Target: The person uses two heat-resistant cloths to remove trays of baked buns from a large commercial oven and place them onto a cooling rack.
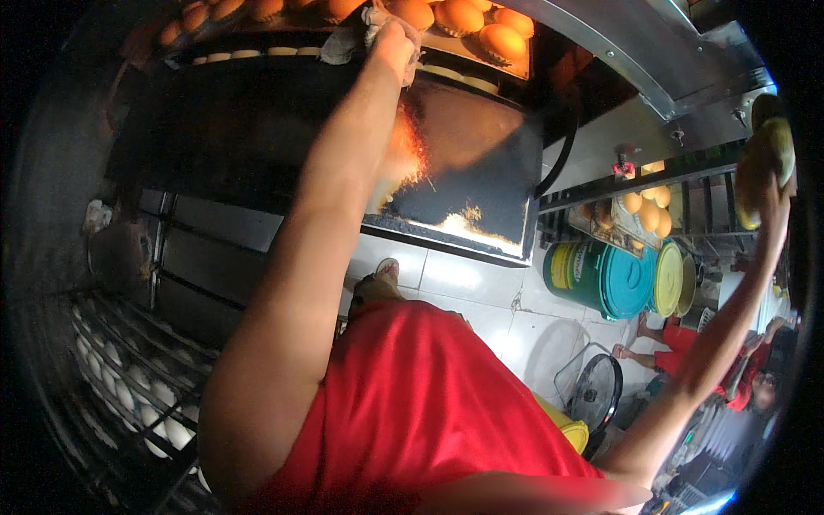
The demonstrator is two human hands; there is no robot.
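My left hand (393,39) is closed around a pale, worn cloth (342,45) at the front edge of a baking tray (513,69) in the oven. Round, golden-brown buns (459,17) stand on this tray, lit orange. Lower down, a second row of pale, round pieces (463,80) shows along the oven's mouth. My right hand (772,176) is raised at the far right beside the metal oven front, wrapped in or gripping a yellowish-green cloth (779,146). Its fingers are mostly covered.
The dark, flour-dusted oven door (463,163) hangs below the trays. At left, a rack (154,343) holds trays of pale dough pieces. On the right are a rack tray of baked buns (657,206), lidded buckets (622,279), a round fan (595,390) and a person in red (682,343).
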